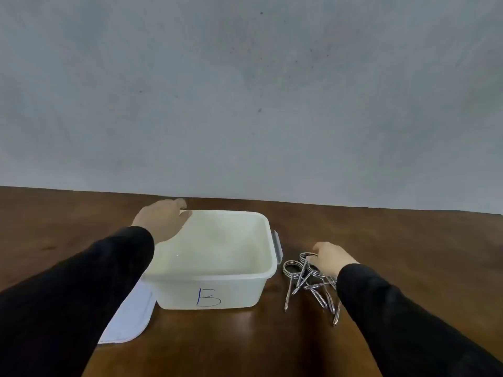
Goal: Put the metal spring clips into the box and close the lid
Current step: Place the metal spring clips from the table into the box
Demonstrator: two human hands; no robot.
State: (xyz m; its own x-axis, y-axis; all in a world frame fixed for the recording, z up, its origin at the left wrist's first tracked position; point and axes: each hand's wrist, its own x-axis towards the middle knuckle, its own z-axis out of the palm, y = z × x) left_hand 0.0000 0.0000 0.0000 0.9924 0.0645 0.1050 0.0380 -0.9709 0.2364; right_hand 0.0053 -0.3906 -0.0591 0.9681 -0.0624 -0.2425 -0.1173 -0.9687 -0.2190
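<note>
Box open, empty; spring clips beside it on table

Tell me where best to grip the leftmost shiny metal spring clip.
Probably at the coiled ring of the leftmost shiny metal spring clip, coming from above: the coil stands proud at the far end, clear of the tangled pile, while its thin legs lie flat on the wooden table.
</note>
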